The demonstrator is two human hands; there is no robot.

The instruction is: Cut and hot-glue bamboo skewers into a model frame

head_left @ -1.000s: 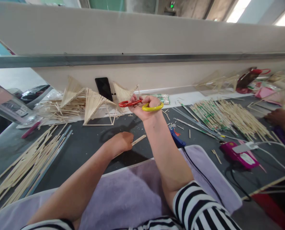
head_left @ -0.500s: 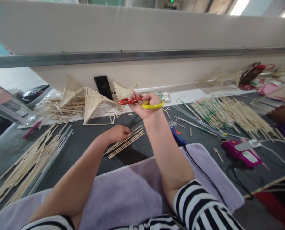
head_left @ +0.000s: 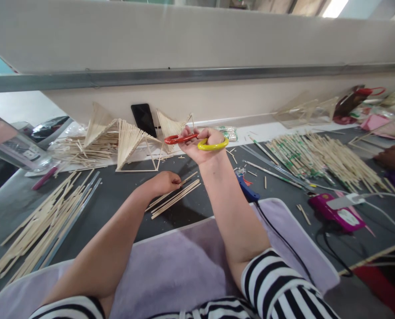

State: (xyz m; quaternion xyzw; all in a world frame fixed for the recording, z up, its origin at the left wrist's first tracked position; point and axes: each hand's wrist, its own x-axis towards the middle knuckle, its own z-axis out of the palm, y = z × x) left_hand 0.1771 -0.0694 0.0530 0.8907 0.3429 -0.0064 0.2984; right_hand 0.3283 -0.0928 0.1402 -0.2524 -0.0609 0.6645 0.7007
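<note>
My right hand [head_left: 202,144] is raised over the table, palm turned up, its fingers closed around scissors [head_left: 212,145] with one red and one yellow handle loop. The blades are hidden. Lower and to the left, my left hand [head_left: 166,182] is closed, fingertips pinched on a thin wooden stick [head_left: 188,178] that slants out to the right. Several more wooden sticks [head_left: 175,199] lie side by side on the dark tabletop just below that hand.
Stick frames [head_left: 131,148] stand behind, near a phone [head_left: 143,120]. Loose sticks [head_left: 44,221] lie left, bundled sticks [head_left: 326,155] right. A blue glue gun [head_left: 248,189], cable and magenta box [head_left: 337,212] are to the right. A purple cloth [head_left: 177,274] covers the front edge. Another person's hand [head_left: 392,159] is far right.
My left hand has shifted slightly upward, and the stick at its fingertips now lies farther apart from the others. My right hand holds the scissors in nearly the same place.
</note>
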